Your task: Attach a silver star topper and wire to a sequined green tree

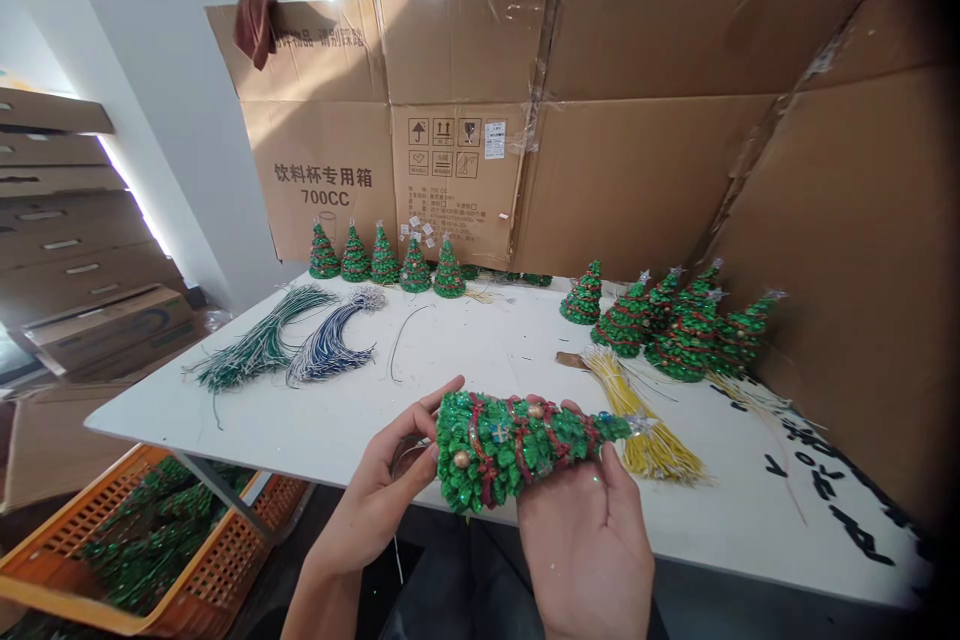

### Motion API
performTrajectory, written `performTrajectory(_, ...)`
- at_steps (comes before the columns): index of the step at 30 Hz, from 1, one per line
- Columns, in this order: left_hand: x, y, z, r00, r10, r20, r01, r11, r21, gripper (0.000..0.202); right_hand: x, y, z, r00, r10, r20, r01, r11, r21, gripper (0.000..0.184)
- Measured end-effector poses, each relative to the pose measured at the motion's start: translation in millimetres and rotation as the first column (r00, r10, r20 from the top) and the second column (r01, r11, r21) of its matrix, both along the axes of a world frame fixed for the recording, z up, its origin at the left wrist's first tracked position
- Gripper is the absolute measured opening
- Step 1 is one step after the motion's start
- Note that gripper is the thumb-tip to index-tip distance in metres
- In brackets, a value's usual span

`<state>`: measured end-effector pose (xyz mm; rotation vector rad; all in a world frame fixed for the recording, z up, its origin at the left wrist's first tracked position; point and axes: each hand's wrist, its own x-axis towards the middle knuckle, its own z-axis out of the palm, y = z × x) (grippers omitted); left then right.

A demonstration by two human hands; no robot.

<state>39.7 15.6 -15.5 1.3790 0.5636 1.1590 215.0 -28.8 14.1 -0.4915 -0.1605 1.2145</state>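
Note:
A small green tinsel Christmas tree (517, 440) with red garland, gold baubles and a silver star lies sideways across my hands, above the table's front edge. Its wide base is at the left, its star tip at the right. My left hand (386, 475) grips the base, thumb in front and fingers behind. My right hand (585, 530) is palm up under the tree's middle and tip, its fingers curled behind it and partly hidden. Just beyond the tip lies a bundle of yellow wires (652, 430).
On the white table (465, 350) lie a green wire bundle (262, 335) and a blue one (337, 335). Finished-looking trees (385, 255) line the back; more trees (686, 325) cluster at the right. Cardboard (637, 170) walls the rear. An orange crate (217, 560) of green tinsel stands lower left.

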Motion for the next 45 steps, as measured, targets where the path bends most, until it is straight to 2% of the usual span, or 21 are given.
performTrajectory(8, 3.1, -4.7, 1.9, 0.999, 0.027, -0.023, -0.028, 0.999, -0.023, 0.017, 0.8, -1.3, -3.9, 0.998, -0.008, 0.062, 0.007, 1.0, 0.019, 0.037)
performTrajectory(21, 4.5, -2.5, -1.1, 0.999, 0.035, -0.012, -0.035, 0.999, -0.019, 0.018, 0.2, -2.2, -1.8, 1.0, 0.004, 0.022, -0.005, 0.999, 0.031, 0.037)
performTrajectory(29, 4.0, -4.2, -1.0, 1.0, 0.02, -0.022, -0.02, 1.0, -0.003, 0.015, 1.0, -1.5, -5.0, 0.995, -0.011, 0.096, 0.007, 0.999, 0.043, 0.036)
performTrajectory(45, 5.3, -5.7, 3.6, 0.999, 0.021, -0.039, -0.022, 1.0, -0.006, 0.017, 0.0, 1.9, -4.5, 0.997, -0.035, 0.065, 0.033, 0.999, 0.029, 0.034)
